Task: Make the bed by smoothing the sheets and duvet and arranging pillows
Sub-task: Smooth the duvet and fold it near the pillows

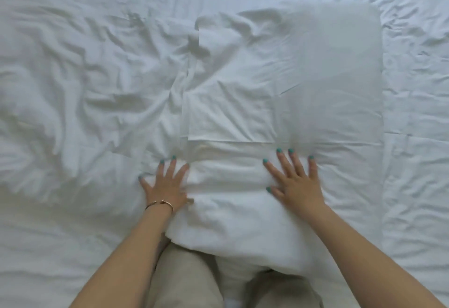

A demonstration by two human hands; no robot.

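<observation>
A white pillow [233,200] lies on the bed right in front of me, its near end against my knees. My left hand [165,183], with a thin bracelet at the wrist, presses flat with spread fingers at the pillow's left edge. My right hand [296,181] lies flat with spread fingers on the pillow's right part. Beyond the pillow a white pillowcase or folded sheet [243,89] lies flat, its far end rumpled. The white sheet [73,89] covering the bed is heavily creased on the left.
A smooth grey rectangular patch [340,64] blurs the area beyond my right hand. My legs in beige trousers [184,278] kneel at the near edge. The sheet on the right [418,137] has lighter creases.
</observation>
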